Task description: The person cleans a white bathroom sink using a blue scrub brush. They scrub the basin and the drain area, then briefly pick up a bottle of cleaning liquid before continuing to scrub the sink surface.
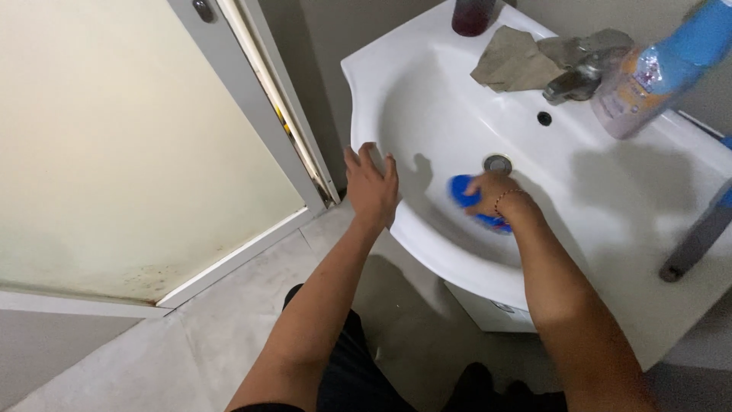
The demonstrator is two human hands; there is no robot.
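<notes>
From the head camera, the right hand (489, 193) is curled down over a blue scrubber (462, 191), fingers closed on it and pressing it against the inner wall of the white sink (427, 99), just below and beside the metal drain (497, 163). A thin beaded bracelet (505, 197) circles that wrist. The left hand (371, 183) lies flat on the sink's front rim, fingers spread and relaxed, gripping nothing; it only rests on the porcelain edge. The two hands are apart, with a stretch of basin between them.

On the back ledge a crumpled grey-brown cloth (512, 59) lies touching the chrome tap (578, 67). Just right of the tap stands a clear spray bottle with a blue top (656, 72), tilted in the view. A dark red cup (473, 15) sits at the far rim. A small overflow hole (544, 118) shows below the tap.

To the left, a frosted door in a grey frame (137, 137) stands beside the sink, its lower edge stained. The floor (221, 328) is pale tile.
</notes>
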